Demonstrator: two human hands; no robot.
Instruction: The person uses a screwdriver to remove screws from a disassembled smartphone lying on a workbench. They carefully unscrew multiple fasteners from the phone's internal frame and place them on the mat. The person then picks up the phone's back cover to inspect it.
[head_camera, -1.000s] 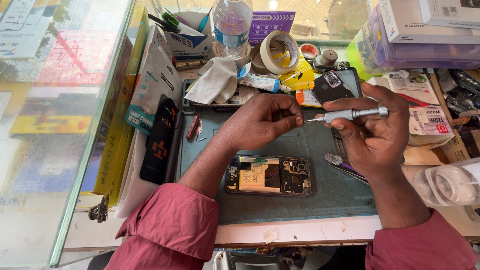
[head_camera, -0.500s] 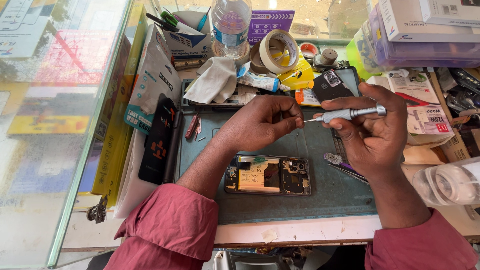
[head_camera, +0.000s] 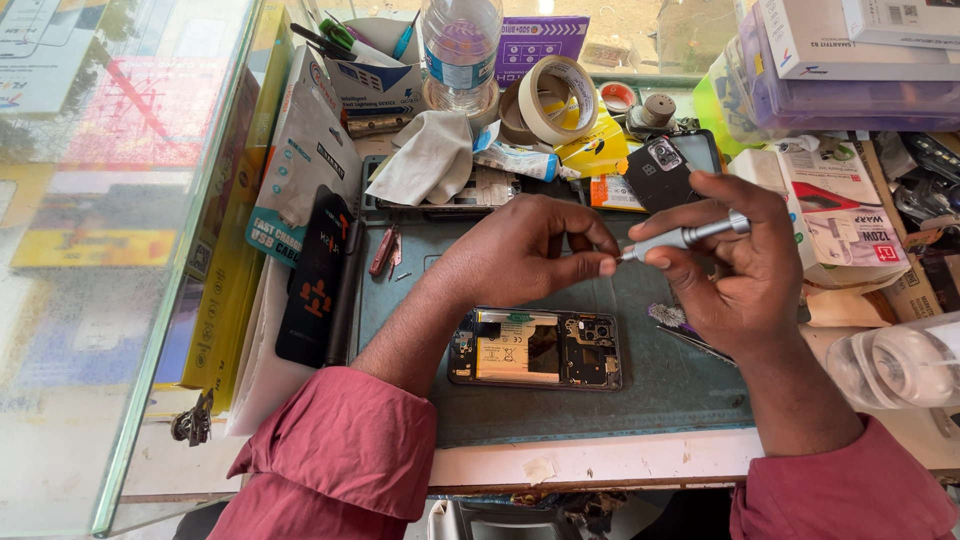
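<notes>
Screwdriver: a slim silver precision screwdriver (head_camera: 685, 236) is held level above the mat, its tip pointing at the left hand; it sits well above the opened phone, not touching it.
Right hand: the right hand (head_camera: 735, 265) grasps the screwdriver's shaft between thumb and curled fingers; the grip looks firm.
Left hand: the left hand (head_camera: 525, 250) is pinched at the driver's tip, thumb and forefinger closed together; whether a bit or a small screw sits between them cannot be told, it is too small to see.
Phone: the opened phone (head_camera: 537, 348) lies flat on the grey-green work mat (head_camera: 660, 385), back cover off, battery and board exposed; it lies just below and between the two hands.
Doing it well: in my judgement, keep the driver level and steady while the fingertips work at the tip; stay over the mat so anything dropped lands on it and not among the clutter.
Nearby: tweezers (head_camera: 690, 335) lie just right of the phone; a tape roll (head_camera: 555, 100), a cloth (head_camera: 425, 160) and a water bottle (head_camera: 460, 50) sit at the far edge.
</notes>
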